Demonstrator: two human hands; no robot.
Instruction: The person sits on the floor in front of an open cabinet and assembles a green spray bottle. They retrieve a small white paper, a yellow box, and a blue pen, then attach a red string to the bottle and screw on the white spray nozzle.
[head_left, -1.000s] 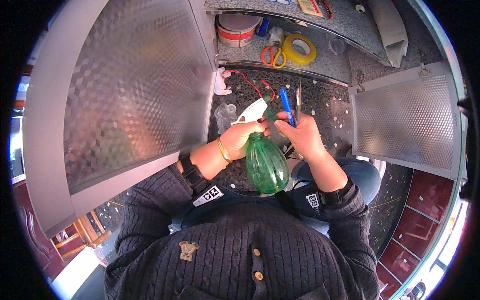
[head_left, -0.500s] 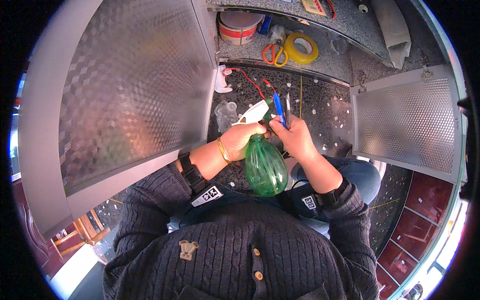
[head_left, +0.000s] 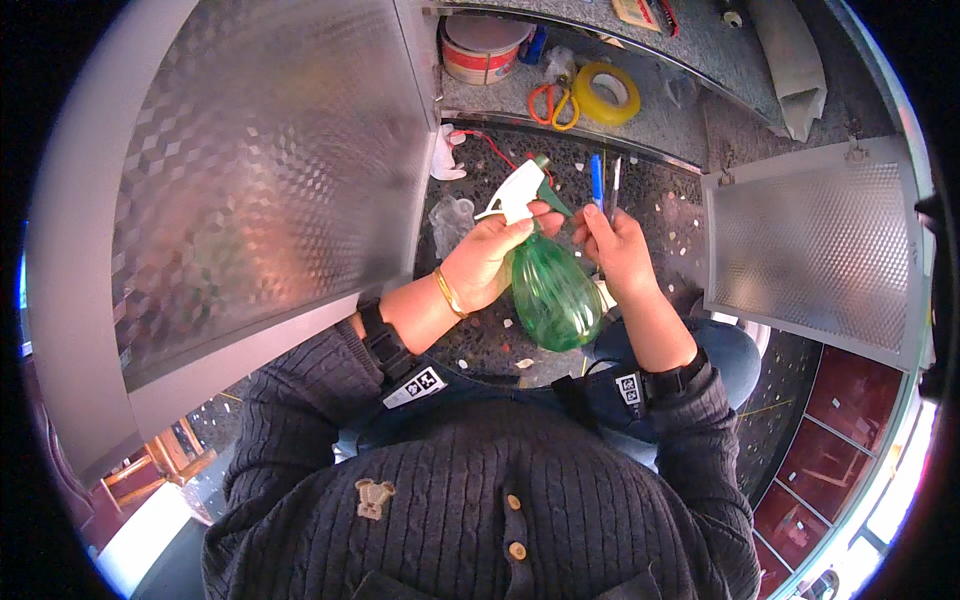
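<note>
A grey speckled lower shelf is carrying a yellow tape roll, and everything else is lying around that roll. Just left of it, orange-and-yellow-handled scissors are resting; farther left, a red-and-white tub is standing. Above and to the right of the roll, an upper shelf is holding a long pale packet. Below and left of the roll, a dark speckled floor is bearing crumpled clear plastic.

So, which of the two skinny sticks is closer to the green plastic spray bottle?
The slim bright blue stick, on the left in the right hand; the other slim stick, dark with a pale upper end, sits farther right.
</note>
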